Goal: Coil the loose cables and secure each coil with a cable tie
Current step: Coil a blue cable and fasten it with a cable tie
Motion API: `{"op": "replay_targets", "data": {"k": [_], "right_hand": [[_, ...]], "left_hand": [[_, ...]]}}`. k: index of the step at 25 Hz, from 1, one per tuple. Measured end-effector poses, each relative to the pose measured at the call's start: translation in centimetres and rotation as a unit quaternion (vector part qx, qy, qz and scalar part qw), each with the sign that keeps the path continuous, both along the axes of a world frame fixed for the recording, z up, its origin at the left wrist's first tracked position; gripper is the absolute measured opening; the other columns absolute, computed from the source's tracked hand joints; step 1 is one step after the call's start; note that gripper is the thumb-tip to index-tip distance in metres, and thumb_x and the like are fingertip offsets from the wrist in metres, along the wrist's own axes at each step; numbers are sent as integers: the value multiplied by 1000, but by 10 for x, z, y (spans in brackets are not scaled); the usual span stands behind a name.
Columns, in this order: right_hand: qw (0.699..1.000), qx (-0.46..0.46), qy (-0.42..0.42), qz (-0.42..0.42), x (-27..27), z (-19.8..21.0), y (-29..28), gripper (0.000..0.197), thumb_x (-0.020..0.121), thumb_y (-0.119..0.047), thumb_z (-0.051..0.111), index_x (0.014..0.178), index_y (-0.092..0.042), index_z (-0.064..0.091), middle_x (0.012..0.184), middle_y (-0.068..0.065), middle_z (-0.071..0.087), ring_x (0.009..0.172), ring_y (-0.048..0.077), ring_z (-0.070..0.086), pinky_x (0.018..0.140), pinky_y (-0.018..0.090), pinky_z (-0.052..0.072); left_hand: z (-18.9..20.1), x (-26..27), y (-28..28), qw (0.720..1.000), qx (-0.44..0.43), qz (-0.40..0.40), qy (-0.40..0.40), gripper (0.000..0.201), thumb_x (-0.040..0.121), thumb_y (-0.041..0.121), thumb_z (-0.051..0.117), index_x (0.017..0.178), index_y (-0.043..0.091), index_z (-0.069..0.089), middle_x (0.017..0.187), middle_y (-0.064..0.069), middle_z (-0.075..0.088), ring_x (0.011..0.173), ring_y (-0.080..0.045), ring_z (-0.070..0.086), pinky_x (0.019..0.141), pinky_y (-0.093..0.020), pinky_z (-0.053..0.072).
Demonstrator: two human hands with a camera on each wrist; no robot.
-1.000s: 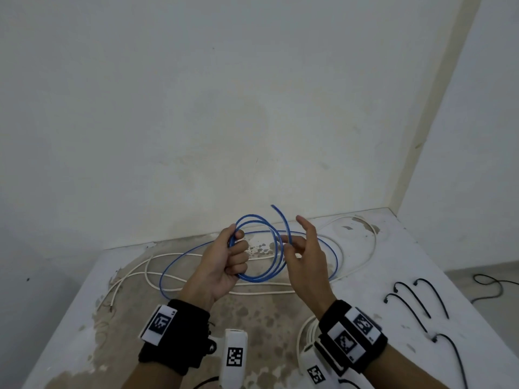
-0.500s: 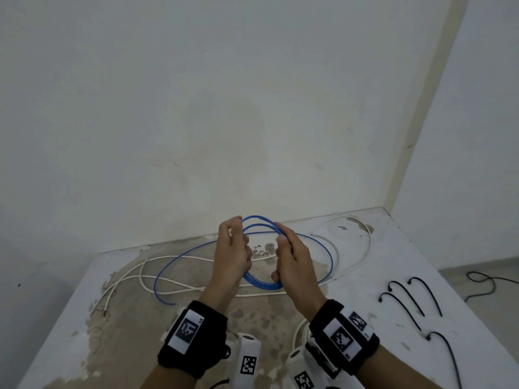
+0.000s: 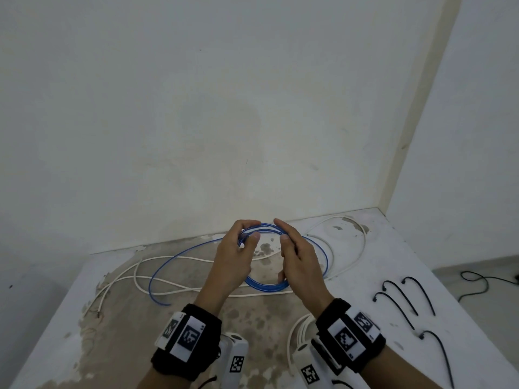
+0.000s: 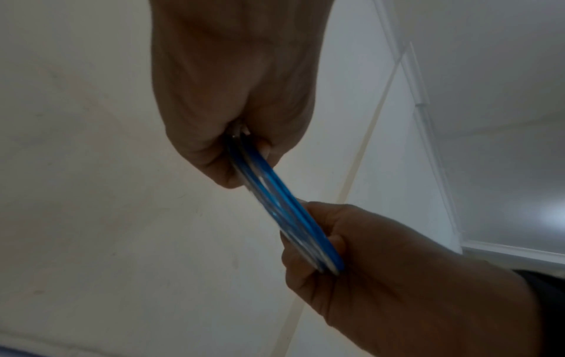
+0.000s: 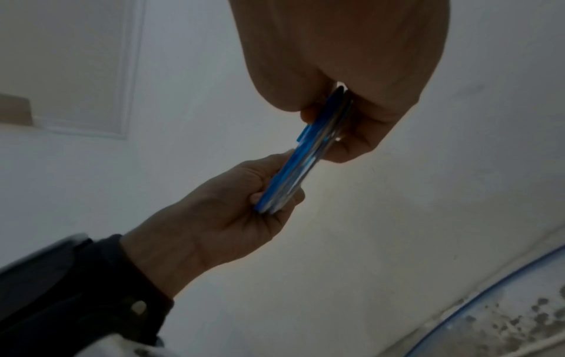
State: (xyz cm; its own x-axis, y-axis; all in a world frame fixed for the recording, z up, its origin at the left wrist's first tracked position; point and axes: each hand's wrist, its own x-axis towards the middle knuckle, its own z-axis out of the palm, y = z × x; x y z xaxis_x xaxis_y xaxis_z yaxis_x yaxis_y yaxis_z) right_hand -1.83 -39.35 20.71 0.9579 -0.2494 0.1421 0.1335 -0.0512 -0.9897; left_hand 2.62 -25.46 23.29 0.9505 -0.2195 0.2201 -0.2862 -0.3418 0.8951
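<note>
Both grips still pinch the blue cable [image 3: 264, 286] coil; right hand [image 3: 302, 259] has edged outward.

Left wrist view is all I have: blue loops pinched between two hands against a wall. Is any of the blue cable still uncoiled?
Observer: Yes. In the head view a long stretch of the blue cable trails over the table to the left, its free end lying near the white cable.
Operator: Are ties within reach?
Observer: Four black cable ties lie on the table to the right of the right hand, untouched.
Operator: Which hand holds the coil's far side?
Observer: Both. The left hand pinches the top left of the coil, and the right hand's fingers curl over the top right.
</note>
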Motion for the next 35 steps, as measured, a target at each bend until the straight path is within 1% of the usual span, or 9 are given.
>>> {"op": "replay_targets", "data": {"k": [6, 13, 16, 18, 20, 22, 25, 31, 35], "right_hand": [[997, -69, -36, 12, -4, -4, -1, 34, 107, -20, 43, 129, -39, 60, 66, 2, 50, 39, 7, 45, 46, 30, 55], [994, -98, -38, 22, 6, 3, -2, 33, 107, -21, 41, 131, -32, 62, 52, -15, 50, 41, 8, 34, 48, 27, 36], [997, 45, 9, 55, 6, 8, 1, 33, 106, -24, 46, 137, -29, 55, 59, -12, 50, 46, 11, 38, 50, 31, 44], [949, 279, 74, 125, 2, 13, 4, 35, 105, -30, 46, 137, -15, 52, 67, 0, 56, 56, 17, 54, 68, 37, 52], [890, 403, 109, 182, -4, 14, 7, 41, 106, -37, 38, 118, -4, 59, 72, 6, 59, 78, 24, 66, 90, 41, 51], [888, 407, 103, 185, -6, 14, 12, 44, 107, -37, 31, 92, -6, 59, 70, 6, 54, 85, 26, 65, 95, 41, 49], [898, 405, 81, 149, 4, 20, 13, 43, 108, -36, 30, 77, -12, 47, 60, -1, 34, 56, 16, 44, 76, 35, 48], [943, 284, 125, 121, 20, 39, -9, 43, 108, -32, 33, 67, -19, 36, 55, -6, 20, 45, 9, 15, 42, 22, 20], [954, 155, 173, 191, 21, 53, -34, 44, 106, -31, 34, 63, -22, 31, 59, -4, 15, 47, 11, 12, 43, 24, 14]], "left_hand": [[5, 4, 2, 1000, 13, 16, 16, 18, 100, 21, 45, 102, 27, 62, 76, -5, 60, 47, -5, 42, 53, -20, 37], [3, 6, -2, 998, -15, 26, -56, 21, 98, 29, 52, 99, 28, 73, 94, 15, 72, 89, -9, 63, 76, -18, 49], [1, 8, -6, 993, -70, 81, -49, 21, 98, 24, 54, 92, 27, 73, 86, 14, 72, 76, -8, 62, 69, -25, 48], [-2, 14, -6, 977, -160, 138, 2, 21, 98, 25, 54, 92, 25, 74, 82, 12, 70, 63, -6, 53, 61, -26, 43], [-2, 21, -5, 949, -243, 192, 61, 22, 97, 28, 54, 91, 24, 75, 78, 7, 65, 58, -4, 42, 56, -25, 36], [-1, 20, -5, 928, -292, 204, 110, 24, 99, 28, 52, 91, 23, 74, 60, 6, 53, 49, -5, 34, 49, -22, 33], [-5, 8, -10, 896, -356, 181, 192, 21, 101, 23, 47, 101, 14, 66, 49, 9, 31, 40, -6, 23, 38, -19, 25], [-13, -5, -12, 903, -313, 150, 255, 21, 101, 24, 36, 115, 18, 52, 88, -6, 63, 48, -15, 54, 59, -37, 53], [-2, -2, 5, 990, -79, 117, -15, 31, 103, 29, 33, 132, 30, 44, 121, 6, 59, 102, -2, 59, 89, -21, 47]]}}
